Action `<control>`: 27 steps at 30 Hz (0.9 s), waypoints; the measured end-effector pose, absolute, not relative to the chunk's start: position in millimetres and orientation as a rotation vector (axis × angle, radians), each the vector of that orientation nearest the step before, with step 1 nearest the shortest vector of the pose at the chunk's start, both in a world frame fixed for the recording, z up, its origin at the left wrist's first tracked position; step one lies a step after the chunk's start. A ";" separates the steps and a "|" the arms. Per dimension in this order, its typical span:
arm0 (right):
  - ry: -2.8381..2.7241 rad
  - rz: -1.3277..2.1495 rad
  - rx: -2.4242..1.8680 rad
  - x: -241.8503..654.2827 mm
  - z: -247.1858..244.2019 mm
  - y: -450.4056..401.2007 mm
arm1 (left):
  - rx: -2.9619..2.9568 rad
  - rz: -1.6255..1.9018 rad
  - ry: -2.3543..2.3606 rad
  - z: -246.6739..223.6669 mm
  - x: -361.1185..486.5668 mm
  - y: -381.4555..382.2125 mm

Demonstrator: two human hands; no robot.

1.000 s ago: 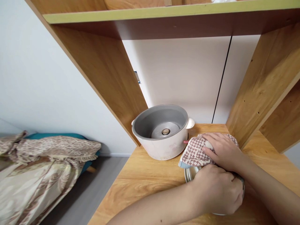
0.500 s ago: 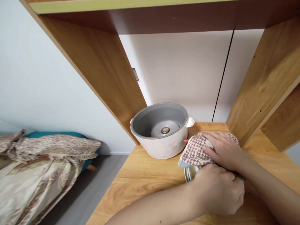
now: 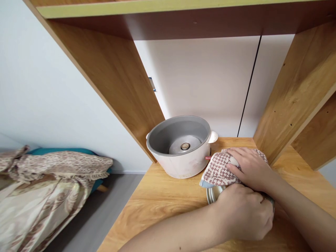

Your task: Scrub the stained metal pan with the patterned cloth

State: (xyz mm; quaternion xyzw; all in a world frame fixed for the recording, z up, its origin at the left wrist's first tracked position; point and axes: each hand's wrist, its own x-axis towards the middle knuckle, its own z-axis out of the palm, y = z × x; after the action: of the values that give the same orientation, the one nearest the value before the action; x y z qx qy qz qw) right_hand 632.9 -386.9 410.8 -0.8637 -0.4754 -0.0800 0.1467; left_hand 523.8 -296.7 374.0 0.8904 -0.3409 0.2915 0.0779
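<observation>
My left hand [image 3: 244, 211] is a closed fist around a metal object with a ridged, silvery round rim [image 3: 215, 193]. Most of that object is hidden by the hand and the cloth, so its kind does not show. Just behind, a brown-and-white patterned cloth [image 3: 220, 169] with a pale blue edge is draped over it. My right hand [image 3: 248, 166] grips the cloth from above, fingers curved over it and thumb apart. To the left stands a white electric cooker base [image 3: 181, 166], upright and without a lid, its grey inside showing a heating plate with a round centre button.
Everything stands on a wooden desk top [image 3: 147, 203]. Wooden side panels [image 3: 110, 77] rise left and right, and a shelf [image 3: 194, 26] crosses overhead before a white back panel [image 3: 207, 77]. At the lower left lies a patterned cover [image 3: 52, 196] over teal furniture.
</observation>
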 end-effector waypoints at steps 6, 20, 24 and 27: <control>-1.374 -0.222 -2.496 633.2 410.5 -386.7 | 2.552 1.074 -0.984 371.3 524.3 -296.7; -1.365 -0.250 -2.470 633.3 408.3 -387.3 | 2.601 1.009 -0.998 372.4 524.6 -296.6; -1.367 -0.253 -2.468 633.1 408.8 -387.0 | 2.615 0.984 -0.995 372.2 524.2 -296.7; -1.368 -0.244 -2.478 632.7 409.8 -386.7 | 2.592 1.015 -0.990 372.1 523.9 -296.8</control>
State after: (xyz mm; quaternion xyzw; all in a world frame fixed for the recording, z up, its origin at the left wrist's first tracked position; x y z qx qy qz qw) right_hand 632.7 -386.7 409.8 -0.8624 -0.4761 -0.0850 0.1495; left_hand 523.9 -296.8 372.1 0.8735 -0.3337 0.3421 0.0933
